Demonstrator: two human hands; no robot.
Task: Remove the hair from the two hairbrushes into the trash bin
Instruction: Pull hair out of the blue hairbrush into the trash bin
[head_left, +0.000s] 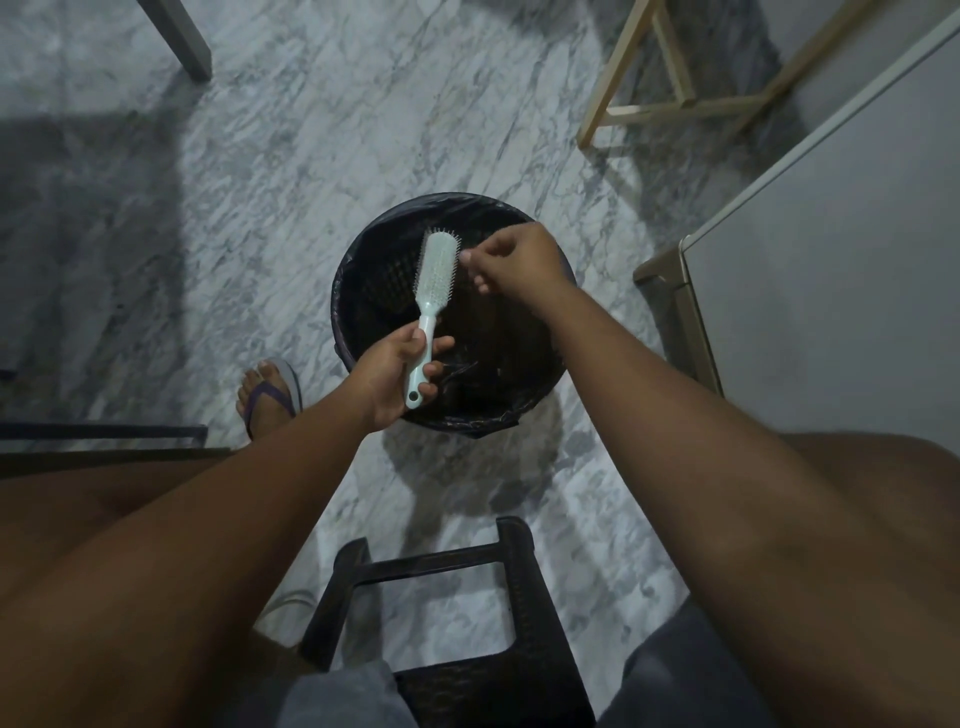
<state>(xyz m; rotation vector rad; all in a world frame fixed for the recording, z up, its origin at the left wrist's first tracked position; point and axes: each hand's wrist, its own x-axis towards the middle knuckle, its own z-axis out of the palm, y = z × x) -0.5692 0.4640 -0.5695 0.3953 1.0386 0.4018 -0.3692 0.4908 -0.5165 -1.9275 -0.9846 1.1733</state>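
A pale mint hairbrush (435, 275) is held over the black-lined trash bin (358, 260), bristles facing up and right. My left hand (397, 376) grips its handle near the bin's near rim. Just right of the brush head, my right hand (511, 257) has its fingers pinched together; whether any hair is between them is too fine to tell. Dark clumps of hair lie at the bottom of the bin. Only one hairbrush is in view.
The bin stands on a grey marble floor. A dark plastic stool (457, 618) is under me. My foot in a purple flip-flop (270, 395) rests left of the bin. A white cabinet (831, 291) stands at right, a wooden frame (675, 67) behind it.
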